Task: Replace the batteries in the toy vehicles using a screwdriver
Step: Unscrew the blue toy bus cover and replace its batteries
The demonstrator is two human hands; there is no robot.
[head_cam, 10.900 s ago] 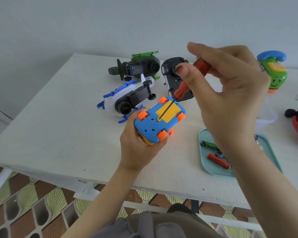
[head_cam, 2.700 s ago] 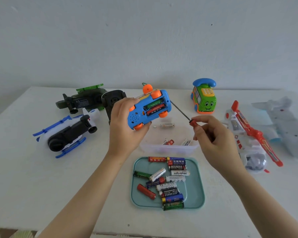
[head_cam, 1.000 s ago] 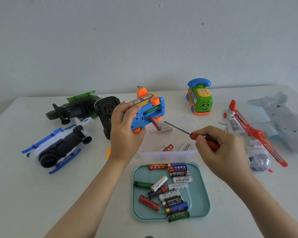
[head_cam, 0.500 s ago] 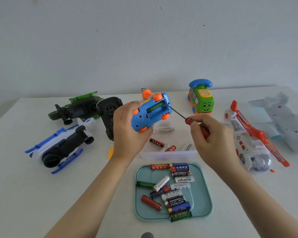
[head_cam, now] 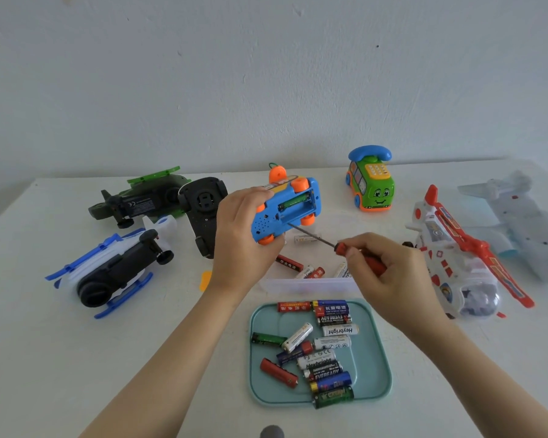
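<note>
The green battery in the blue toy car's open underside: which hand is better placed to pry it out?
Probably the right. The right hand grips the screwdriver, whose tip is already close to the green battery. The left hand is occupied gripping the blue toy car.

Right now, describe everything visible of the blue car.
The blue car looks plastic, with orange wheels and an orange knob at its far end. The left hand grips it off the table, underside toward the camera. Speaker holes show; the battery bay is open with one green battery inside. The screwdriver, held by the right hand, reaches the underside beside the bay.
</note>
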